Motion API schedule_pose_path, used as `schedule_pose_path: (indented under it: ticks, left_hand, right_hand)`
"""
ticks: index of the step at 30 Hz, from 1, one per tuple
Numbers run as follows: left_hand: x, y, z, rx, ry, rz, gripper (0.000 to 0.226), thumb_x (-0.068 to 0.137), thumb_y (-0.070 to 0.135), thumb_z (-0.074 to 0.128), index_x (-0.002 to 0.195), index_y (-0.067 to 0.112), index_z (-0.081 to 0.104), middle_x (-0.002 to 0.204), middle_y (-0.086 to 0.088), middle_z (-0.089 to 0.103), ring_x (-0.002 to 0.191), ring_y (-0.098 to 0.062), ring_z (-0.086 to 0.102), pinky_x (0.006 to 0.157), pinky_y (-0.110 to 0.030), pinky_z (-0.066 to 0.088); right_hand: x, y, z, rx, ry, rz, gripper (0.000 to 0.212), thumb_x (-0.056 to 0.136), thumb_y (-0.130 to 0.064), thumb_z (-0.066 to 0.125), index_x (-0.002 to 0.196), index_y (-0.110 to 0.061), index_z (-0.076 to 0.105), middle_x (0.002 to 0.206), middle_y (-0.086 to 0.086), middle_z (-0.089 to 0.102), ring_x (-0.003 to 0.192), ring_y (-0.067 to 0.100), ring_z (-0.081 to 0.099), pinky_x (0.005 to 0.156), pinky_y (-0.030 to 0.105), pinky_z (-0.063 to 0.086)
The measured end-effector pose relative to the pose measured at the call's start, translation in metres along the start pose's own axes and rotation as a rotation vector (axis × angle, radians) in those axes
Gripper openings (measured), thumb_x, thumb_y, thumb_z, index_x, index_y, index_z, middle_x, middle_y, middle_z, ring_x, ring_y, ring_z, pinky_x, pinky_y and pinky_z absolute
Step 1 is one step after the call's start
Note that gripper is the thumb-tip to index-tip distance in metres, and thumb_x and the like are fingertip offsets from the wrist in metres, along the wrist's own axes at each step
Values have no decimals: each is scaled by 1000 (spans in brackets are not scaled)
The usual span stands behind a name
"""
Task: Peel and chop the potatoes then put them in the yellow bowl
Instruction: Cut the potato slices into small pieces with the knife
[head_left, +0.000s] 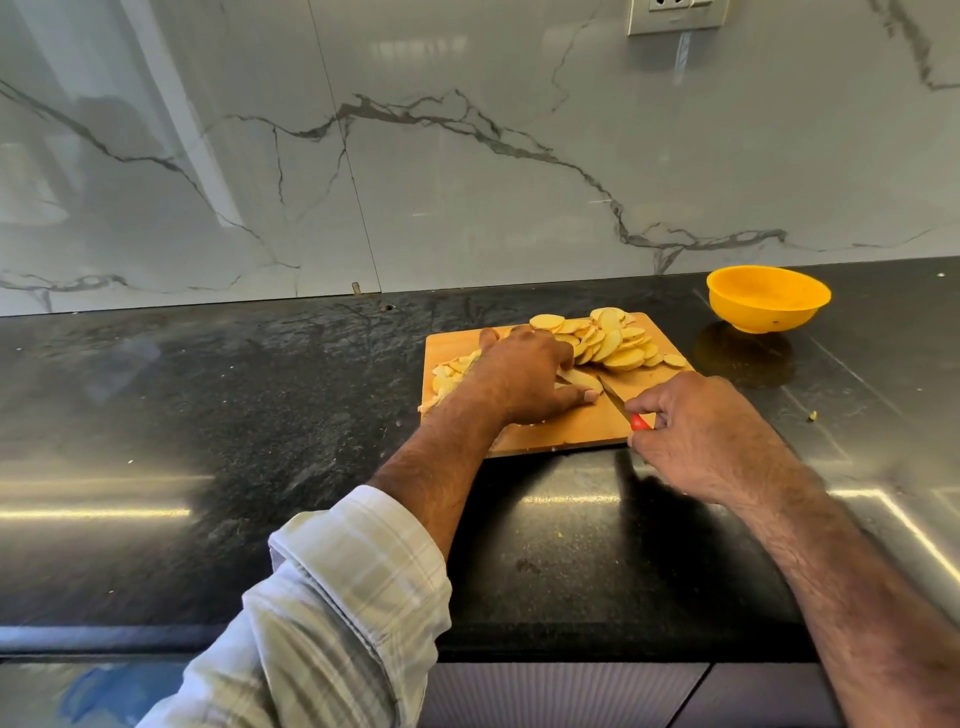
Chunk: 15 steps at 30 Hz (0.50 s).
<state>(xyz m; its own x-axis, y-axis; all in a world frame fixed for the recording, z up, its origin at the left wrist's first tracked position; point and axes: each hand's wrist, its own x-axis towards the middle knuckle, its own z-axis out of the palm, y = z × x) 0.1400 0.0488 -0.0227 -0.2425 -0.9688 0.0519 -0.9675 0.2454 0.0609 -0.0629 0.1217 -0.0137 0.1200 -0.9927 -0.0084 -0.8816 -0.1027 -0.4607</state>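
Chopping step judged in hand; bowl (768, 304) not yet filled. Peels (451, 374) heaped left of left hand (524, 376). Potato piece (581, 378) pressed onto board (587, 426) under spread left fingers (584, 397). Knife (621, 404) gripped by curled right hand (696, 431), blade beside piece. Slices (608, 340) piled beyond fingers. Next judged: downward cut, fingertips kept clear.
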Motion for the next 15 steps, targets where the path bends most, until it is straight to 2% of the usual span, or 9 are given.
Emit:
schedule_pose_path:
  ticks: [3, 7, 11, 13, 15]
  left_hand:
    - [0, 4, -1, 30, 13, -4, 55, 92, 79, 55, 119, 33, 65, 127, 7, 65, 127, -20, 54, 117, -63, 27]
    - [-5, -14, 1, -194, -2, -25, 48, 85, 75, 68, 111, 35, 65, 107, 16, 62, 112, -12, 52, 113, -59, 31]
    - [-7, -24, 0, -216, 3, -64, 39, 84, 69, 75, 101, 35, 65, 105, 16, 62, 111, -12, 54, 111, -60, 32]
    - [-7, -22, -1, -186, 25, -47, 39, 85, 68, 73, 104, 35, 65, 109, 16, 60, 113, -11, 51, 112, -60, 32]
    - [-7, -20, -1, -182, 13, -12, 45, 88, 66, 72, 121, 36, 65, 114, 17, 59, 117, -12, 51, 112, -60, 32]
  right_hand:
    - [-2, -1, 4, -19, 15, 11, 48, 89, -31, 76, 136, -35, 65, 129, 1, 67, 107, 19, 66, 90, 37, 61]
    - [0, -5, 6, -64, -2, -11, 50, 92, -31, 74, 140, -34, 62, 130, 1, 67, 109, 20, 66, 90, 35, 61]
    - [4, -7, 3, -85, -14, -37, 50, 94, -32, 71, 143, -35, 60, 133, 0, 67, 114, 19, 66, 93, 35, 60]
    - [1, -4, 2, -77, 11, -47, 47, 94, -32, 71, 140, -35, 62, 130, -1, 69, 111, 17, 66, 91, 33, 59]
    - [-3, 1, 2, -79, 51, -50, 44, 93, -33, 72, 137, -35, 65, 125, -3, 70, 104, 15, 67, 84, 29, 60]
